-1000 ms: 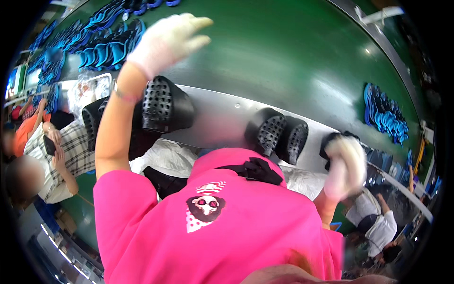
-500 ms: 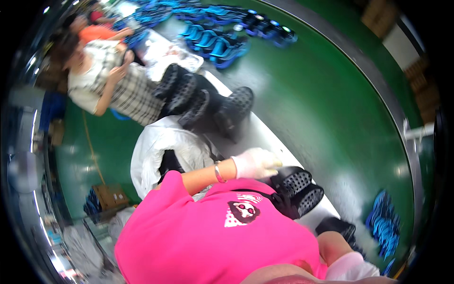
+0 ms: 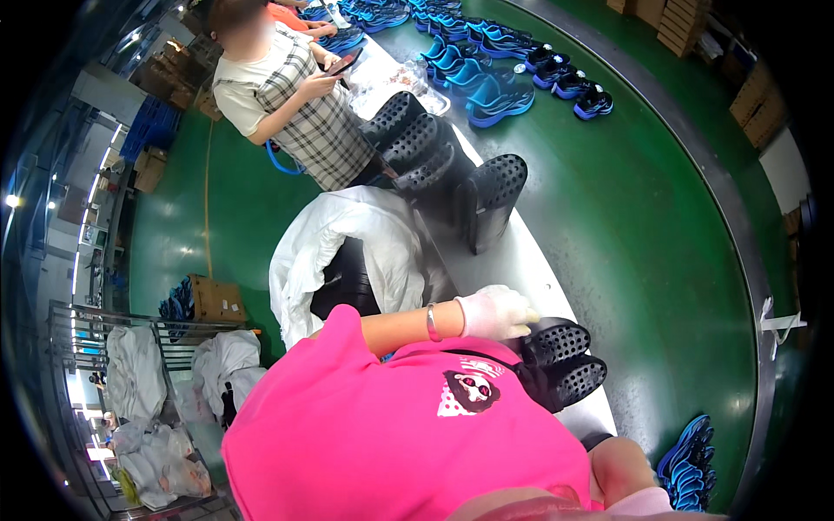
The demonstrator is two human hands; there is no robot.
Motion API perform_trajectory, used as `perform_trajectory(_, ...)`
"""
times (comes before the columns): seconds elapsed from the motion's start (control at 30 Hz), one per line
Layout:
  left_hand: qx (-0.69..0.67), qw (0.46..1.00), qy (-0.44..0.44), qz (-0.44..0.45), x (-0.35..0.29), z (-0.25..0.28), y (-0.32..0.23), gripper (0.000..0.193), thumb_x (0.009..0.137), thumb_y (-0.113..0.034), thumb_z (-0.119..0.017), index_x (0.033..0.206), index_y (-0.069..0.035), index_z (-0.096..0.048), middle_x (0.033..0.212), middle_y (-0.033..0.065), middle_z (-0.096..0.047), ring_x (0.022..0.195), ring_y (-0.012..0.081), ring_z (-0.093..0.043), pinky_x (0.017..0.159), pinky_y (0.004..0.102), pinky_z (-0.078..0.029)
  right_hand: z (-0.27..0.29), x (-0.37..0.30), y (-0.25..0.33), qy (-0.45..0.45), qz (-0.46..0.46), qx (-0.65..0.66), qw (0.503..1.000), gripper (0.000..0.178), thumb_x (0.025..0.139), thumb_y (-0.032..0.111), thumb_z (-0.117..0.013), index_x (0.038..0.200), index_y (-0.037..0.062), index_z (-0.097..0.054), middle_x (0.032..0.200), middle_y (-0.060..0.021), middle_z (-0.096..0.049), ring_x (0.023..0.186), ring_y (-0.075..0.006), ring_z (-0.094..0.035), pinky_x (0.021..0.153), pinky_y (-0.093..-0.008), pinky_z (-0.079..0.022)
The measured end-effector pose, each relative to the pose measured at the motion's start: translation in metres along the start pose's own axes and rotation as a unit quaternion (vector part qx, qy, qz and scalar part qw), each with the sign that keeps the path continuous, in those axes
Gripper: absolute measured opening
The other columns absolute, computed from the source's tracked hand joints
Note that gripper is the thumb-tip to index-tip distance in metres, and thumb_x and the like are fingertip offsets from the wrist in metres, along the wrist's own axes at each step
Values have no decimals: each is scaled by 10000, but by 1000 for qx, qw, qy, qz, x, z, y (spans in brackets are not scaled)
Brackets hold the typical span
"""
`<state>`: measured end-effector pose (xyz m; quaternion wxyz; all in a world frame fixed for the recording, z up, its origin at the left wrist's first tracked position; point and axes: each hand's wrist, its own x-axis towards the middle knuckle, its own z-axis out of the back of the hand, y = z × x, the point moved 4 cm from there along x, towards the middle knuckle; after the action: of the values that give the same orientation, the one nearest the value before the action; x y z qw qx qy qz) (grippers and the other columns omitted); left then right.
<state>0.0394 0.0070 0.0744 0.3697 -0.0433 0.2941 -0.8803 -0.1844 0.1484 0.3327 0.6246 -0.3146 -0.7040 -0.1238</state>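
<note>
My white-gloved left hand (image 3: 501,313), raised beyond the smooth pale ledge (image 3: 517,267) a second ago, is now over it, beside two black, round-ended, hole-dotted blocks (image 3: 558,342) standing there; its grip I can't tell.

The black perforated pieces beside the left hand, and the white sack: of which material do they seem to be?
Black perforated pieces: probably moulded rubber or foam, semi-matt; the regular holes and soft highlights suggest this.
White sack: perhaps thin plastic or woven fabric, dull-looking; it creases loosely, but no weave is distinguishable.
</note>
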Motion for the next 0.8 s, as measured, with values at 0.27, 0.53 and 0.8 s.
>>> perform_trajectory(0.27,-6,1000,13,17,-2,-9,-12,260,849,-261,-576,1048,-101,-629,856,134,-644,795,335,-634,734,439,-507,8,2,1,-4,-22,45,999,229,850,304,-631,745,152,-494,711,76,-433,541,-36,-403,504,-221,-321)
perform_trajectory(0.53,-14,1000,-1,16,-9,-10,-12,249,842,-259,-586,1034,-111,-644,869,131,-649,818,332,-636,745,433,-509,5,7,4,8,-31,80,996,213,877,295,-607,784,137,-499,712,73,-428,564,-47,-414,526,-225,-333)
perform_trajectory(0.8,-34,999,-32,-4,-6,-15,-10,235,837,-251,-580,999,-93,-645,847,133,-641,792,331,-629,728,442,-499,-8,23,-2,18,9,118,993,201,904,286,-584,823,121,-503,713,70,-423,588,-59,-426,548,-229,-346)
